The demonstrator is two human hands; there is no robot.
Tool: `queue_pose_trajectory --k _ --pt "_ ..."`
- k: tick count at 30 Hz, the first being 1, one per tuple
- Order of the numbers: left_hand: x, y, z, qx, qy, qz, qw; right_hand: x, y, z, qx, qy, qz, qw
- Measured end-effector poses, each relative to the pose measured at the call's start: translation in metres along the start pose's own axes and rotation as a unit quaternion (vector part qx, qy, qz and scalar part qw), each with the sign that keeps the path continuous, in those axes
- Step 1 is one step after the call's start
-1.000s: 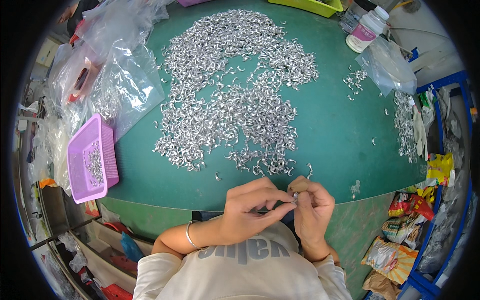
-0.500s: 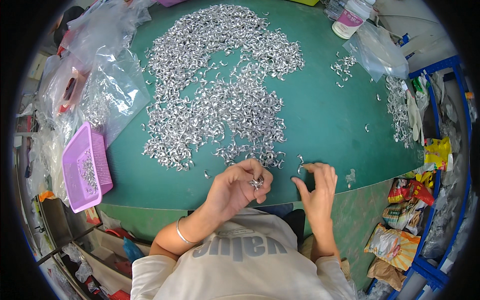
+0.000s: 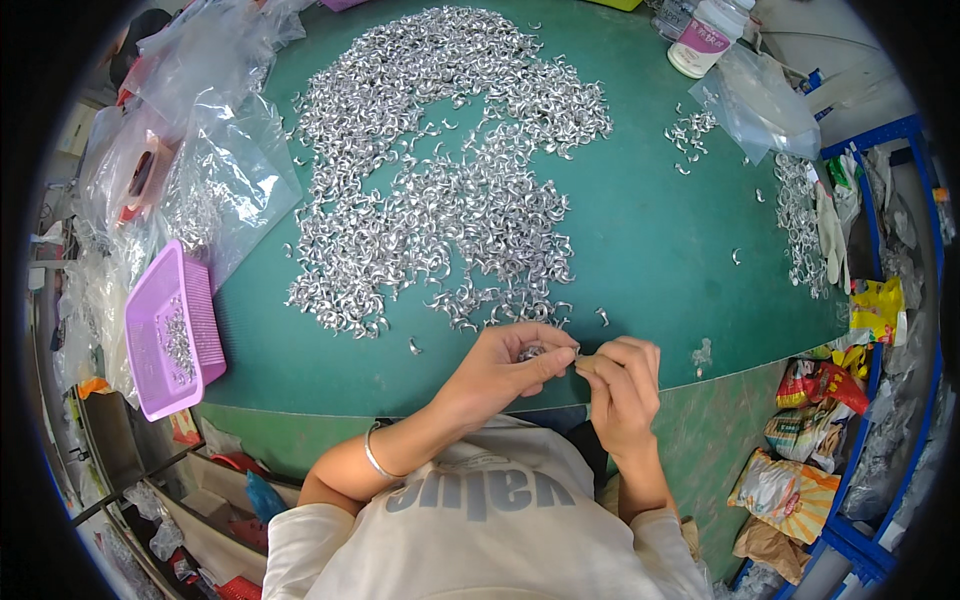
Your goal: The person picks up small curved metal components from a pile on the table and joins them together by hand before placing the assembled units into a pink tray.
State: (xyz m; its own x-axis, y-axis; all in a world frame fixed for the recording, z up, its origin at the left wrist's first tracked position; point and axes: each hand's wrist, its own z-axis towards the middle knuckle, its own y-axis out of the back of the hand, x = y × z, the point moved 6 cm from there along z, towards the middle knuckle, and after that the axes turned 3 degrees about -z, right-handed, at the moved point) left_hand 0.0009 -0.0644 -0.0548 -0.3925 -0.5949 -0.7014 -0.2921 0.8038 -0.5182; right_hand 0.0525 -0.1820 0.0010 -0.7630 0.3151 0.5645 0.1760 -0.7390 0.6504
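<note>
At the near edge of the green desk, the left hand and right hand meet fingertip to fingertip, pinching what looks like 1 small metal piece. A heap of silver clips covers the desk's middle; a purple basket overhangs its left edge.

We look steeply down from head height through one fisheye view, close above the green table, edges bending outward

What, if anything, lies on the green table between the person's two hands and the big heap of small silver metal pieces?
Almost nothing: between the left hand, the right hand and the heap of metal pieces lies bare green table with only a few stray pieces.
</note>
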Motion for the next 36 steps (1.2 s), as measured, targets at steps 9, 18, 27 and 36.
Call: queue_pose_trajectory --k 9,18,27,36 --pt "-0.007 0.0 -0.004 -0.006 -0.014 -0.077 0.997 -0.007 -0.001 0.002 -0.091 -0.189 0.182 0.961" --pt "-0.008 -0.006 -0.011 0.069 -0.026 -0.138 0.988 -0.009 -0.009 -0.002 -0.047 -0.227 0.329 0.916" --pt "-0.008 -0.006 -0.014 0.064 -0.044 -0.099 0.992 0.016 0.01 0.013 -0.062 -0.092 0.114 0.987" --pt "-0.014 -0.01 -0.017 0.058 -0.078 -0.05 0.994 0.016 0.013 0.014 -0.044 -0.052 0.077 0.995"
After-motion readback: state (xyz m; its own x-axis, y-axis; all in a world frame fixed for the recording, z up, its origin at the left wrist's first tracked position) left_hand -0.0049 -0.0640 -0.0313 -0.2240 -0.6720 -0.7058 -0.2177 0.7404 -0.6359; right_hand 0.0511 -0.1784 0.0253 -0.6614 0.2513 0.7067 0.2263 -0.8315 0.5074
